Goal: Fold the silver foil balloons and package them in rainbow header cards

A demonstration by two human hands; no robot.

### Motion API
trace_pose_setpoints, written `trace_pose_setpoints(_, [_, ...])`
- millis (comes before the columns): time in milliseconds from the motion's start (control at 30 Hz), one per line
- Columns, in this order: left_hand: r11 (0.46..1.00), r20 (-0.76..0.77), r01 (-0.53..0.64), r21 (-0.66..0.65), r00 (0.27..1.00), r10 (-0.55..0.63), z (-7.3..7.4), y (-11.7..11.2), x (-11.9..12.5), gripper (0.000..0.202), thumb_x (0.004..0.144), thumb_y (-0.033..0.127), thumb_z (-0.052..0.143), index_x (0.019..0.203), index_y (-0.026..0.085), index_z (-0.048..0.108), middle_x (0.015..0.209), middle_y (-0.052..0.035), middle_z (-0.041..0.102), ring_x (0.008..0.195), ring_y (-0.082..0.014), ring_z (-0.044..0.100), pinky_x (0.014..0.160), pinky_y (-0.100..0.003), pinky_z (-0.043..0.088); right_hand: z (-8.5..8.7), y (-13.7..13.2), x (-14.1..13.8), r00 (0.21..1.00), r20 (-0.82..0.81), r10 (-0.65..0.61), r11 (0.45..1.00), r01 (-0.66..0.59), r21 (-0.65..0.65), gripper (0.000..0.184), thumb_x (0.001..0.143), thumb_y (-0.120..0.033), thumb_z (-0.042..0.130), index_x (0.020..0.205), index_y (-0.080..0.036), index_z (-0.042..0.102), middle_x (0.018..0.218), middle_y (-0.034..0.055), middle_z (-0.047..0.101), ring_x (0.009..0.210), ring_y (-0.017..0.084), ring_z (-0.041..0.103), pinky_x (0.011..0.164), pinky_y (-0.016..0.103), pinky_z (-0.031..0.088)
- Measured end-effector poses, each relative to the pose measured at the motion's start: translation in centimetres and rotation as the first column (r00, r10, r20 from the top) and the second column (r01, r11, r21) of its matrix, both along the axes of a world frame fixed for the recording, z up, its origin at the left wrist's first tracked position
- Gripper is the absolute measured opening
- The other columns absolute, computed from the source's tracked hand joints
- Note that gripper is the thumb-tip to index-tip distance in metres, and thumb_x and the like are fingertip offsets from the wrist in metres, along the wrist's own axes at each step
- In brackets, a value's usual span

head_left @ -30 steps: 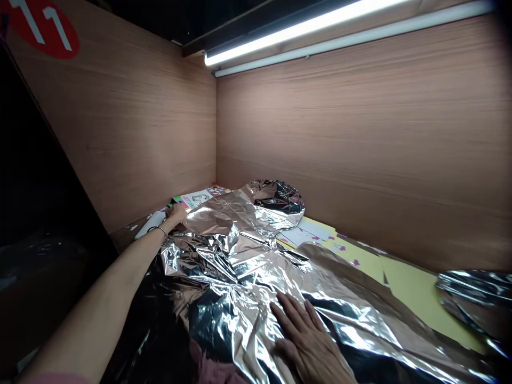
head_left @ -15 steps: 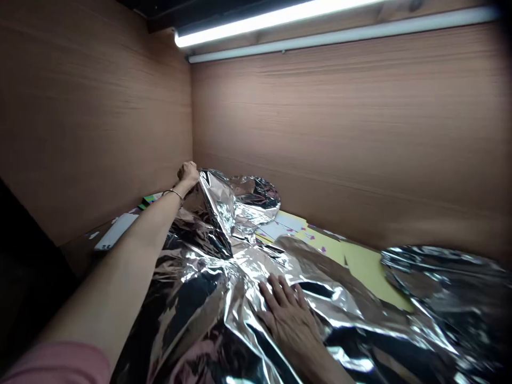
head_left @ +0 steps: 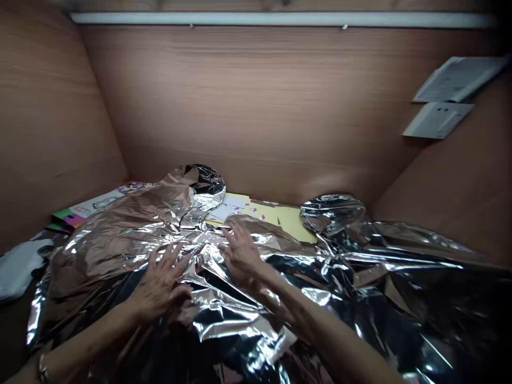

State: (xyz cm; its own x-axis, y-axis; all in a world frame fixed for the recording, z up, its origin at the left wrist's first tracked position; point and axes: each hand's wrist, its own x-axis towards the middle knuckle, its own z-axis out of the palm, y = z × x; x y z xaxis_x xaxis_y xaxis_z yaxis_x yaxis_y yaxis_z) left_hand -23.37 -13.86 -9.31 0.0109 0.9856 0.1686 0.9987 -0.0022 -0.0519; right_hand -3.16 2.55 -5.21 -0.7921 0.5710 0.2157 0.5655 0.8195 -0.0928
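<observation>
A large, flat sheet of shiny silver foil (head_left: 120,234), which looks like a deflated foil balloon, is spread out in front of me in creases and folds. It has a rounded lobe (head_left: 210,186) at its far edge. My left hand (head_left: 158,288) rests on the foil left of the middle, fingers spread. Just right of it, my right hand (head_left: 242,253) lies on the foil near its gathered centre, fingers stretched out. Neither hand appears to grip anything. Another rounded foil lobe (head_left: 332,213) stands farther right, joined to more crumpled foil.
Yellow sheets (head_left: 294,221) and white papers with pink marks lie behind the foil. A colourful printed box (head_left: 96,205) is at the back left, with a white item (head_left: 20,266) nearer. Brown panels (head_left: 256,106) enclose the back and sides. Papers (head_left: 438,120) hang at right.
My left hand has let go of the foil at the far left and come back toward the middle. The foil's left part now lies spread out flat. The view has turned right.
</observation>
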Motion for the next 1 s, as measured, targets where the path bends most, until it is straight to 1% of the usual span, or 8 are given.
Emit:
trace_pose_setpoints(67, [0.999,-0.028,-0.006,-0.038,1.0,0.005,-0.1,-0.5,-0.6,0.068,0.077,0.065,0.043,0.134,0.027,0.041,0.144,-0.0137,0.027,0.133,-0.0377,0.02,0.102,-0.061,0.01,1.5,2.1,2.5,0.998,0.001,-0.067,0.998,0.067,-0.002,0.05,0.095,-0.042,0.03,0.139,-0.018,0.03,0.143,0.0097,0.028,0.13,0.03,0.026,0.103,0.05,0.027])
trace_pose_setpoints(200, [0.994,-0.003,-0.079,-0.077,0.997,0.079,2.6,0.2,-0.1,0.064,0.083,0.06,0.038,0.136,0.024,0.038,0.146,-0.013,0.023,0.134,-0.036,0.017,0.103,-0.06,0.009,2.8,4.3,10.4,0.987,0.028,-0.158,0.987,0.158,0.004,0.043,0.092,-0.034,0.037,0.13,-0.015,0.044,0.137,0.0133,0.038,0.128,0.031,0.03,0.103,0.052,0.026])
trace_pose_setpoints(300, [0.995,0.092,0.043,-0.089,0.995,-0.035,4.2,0.5,2.7,0.063,0.087,0.057,0.032,0.141,0.024,0.028,0.149,-0.0092,0.016,0.136,-0.0311,0.012,0.106,-0.055,0.009,2.3,2.2,16.2,0.994,-0.053,-0.094,0.994,0.097,0.054,0.046,0.093,-0.037,0.03,0.128,-0.011,0.046,0.136,0.0149,0.038,0.127,0.027,0.031,0.104,0.047,0.029])
trace_pose_setpoints(400, [0.964,0.139,0.227,-0.141,0.968,-0.207,3.8,0.0,5.6,0.067,0.083,0.061,0.036,0.14,0.028,0.028,0.148,-0.0079,0.018,0.136,-0.0316,0.01,0.107,-0.054,0.006,1.0,-1.9,20.0,0.999,-0.035,0.001,0.998,0.001,0.061,0.052,0.095,-0.043,0.021,0.133,-0.012,0.04,0.14,0.0129,0.033,0.13,0.025,0.026,0.104,0.048,0.029])
trace_pose_setpoints(600, [0.883,0.132,0.4,-0.244,0.916,-0.378,1.0,-1.5,4.7,0.078,0.074,0.071,0.041,0.14,0.037,0.018,0.148,-0.0083,0.015,0.135,-0.0363,0.012,0.103,-0.06,0.004,-2.9,-5.3,23.9,0.971,0.231,0.055,0.998,-0.059,0.01,0.058,0.087,-0.058,0.039,0.136,-0.027,0.035,0.145,0.0068,0.023,0.133,0.029,0.016,0.105,0.057,0.019])
trace_pose_setpoints(767, [0.805,0.224,0.501,-0.318,0.865,-0.45,3.5,-1.5,2.5,0.071,0.074,0.066,0.048,0.137,0.039,0.028,0.145,-0.0077,0.025,0.133,-0.0339,0.022,0.105,-0.056,0.014,-2.0,-3.9,25.1,0.972,0.22,0.087,0.987,-0.055,-0.149,0.052,0.089,-0.051,0.041,0.137,-0.032,0.033,0.146,0.0052,0.021,0.133,0.029,0.019,0.103,0.06,0.02])
trace_pose_setpoints(900, [0.852,0.232,0.452,-0.265,0.887,-0.399,6.0,0.0,4.3,0.06,0.08,0.06,0.047,0.133,0.034,0.04,0.139,-0.0072,0.038,0.128,-0.0334,0.033,0.101,-0.053,0.029,0.5,-2.9,25.6,0.998,-0.041,-0.045,0.993,0.041,-0.113,0.04,0.092,-0.039,0.038,0.126,-0.023,0.049,0.136,0.0082,0.041,0.126,0.027,0.035,0.1,0.053,0.031])
trace_pose_setpoints(1000, [0.864,0.228,0.488,-0.122,0.861,-0.454,7.4,1.8,7.4,0.056,0.081,0.056,0.047,0.132,0.032,0.042,0.139,-0.0068,0.038,0.127,-0.0329,0.036,0.098,-0.05,0.036,2.2,-1.8,27.7,0.881,-0.383,-0.279,0.953,0.304,0.003,0.033,0.09,-0.037,0.041,0.111,-0.02,0.06,0.12,0.0093,0.056,0.111,0.023,0.051,0.095,0.044,0.04])
